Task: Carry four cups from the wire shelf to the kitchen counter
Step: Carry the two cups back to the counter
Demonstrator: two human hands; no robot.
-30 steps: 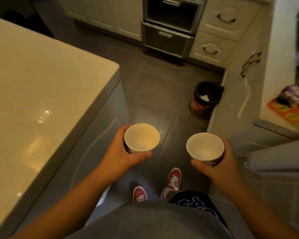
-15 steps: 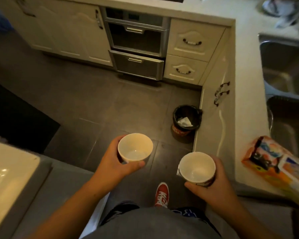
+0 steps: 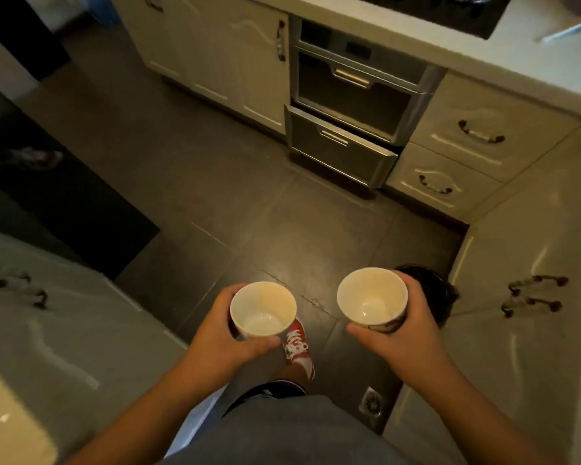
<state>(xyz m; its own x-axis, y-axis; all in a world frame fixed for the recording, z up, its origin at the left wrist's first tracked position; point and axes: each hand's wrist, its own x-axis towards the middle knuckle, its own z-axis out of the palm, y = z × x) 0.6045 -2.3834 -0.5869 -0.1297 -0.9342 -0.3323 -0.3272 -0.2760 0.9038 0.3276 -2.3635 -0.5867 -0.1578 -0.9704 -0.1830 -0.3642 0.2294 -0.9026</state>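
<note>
I hold two white cups upright over the dark tiled floor, both empty inside. My left hand (image 3: 220, 333) wraps the side of the left cup (image 3: 263, 310). In my right hand (image 3: 406, 333) sits the right cup (image 3: 372, 298), which has a dark print on its outer wall. The pale kitchen counter (image 3: 483, 72) runs along the top right, with a black hob set into it. No wire shelf is in view.
An oven with a drawer (image 3: 342, 149) slightly open stands ahead. Cream cabinets (image 3: 530, 330) flank the aisle on the right, an island (image 3: 47, 330) on the left. A dark bin (image 3: 433, 293) sits behind the right cup. A floor drain (image 3: 371, 402) lies near my red shoe (image 3: 297, 347).
The view has swung left and forward along the aisle: the sink and colourful packet left the frame, the oven is nearer. Both cups stay held, now closer together.
</note>
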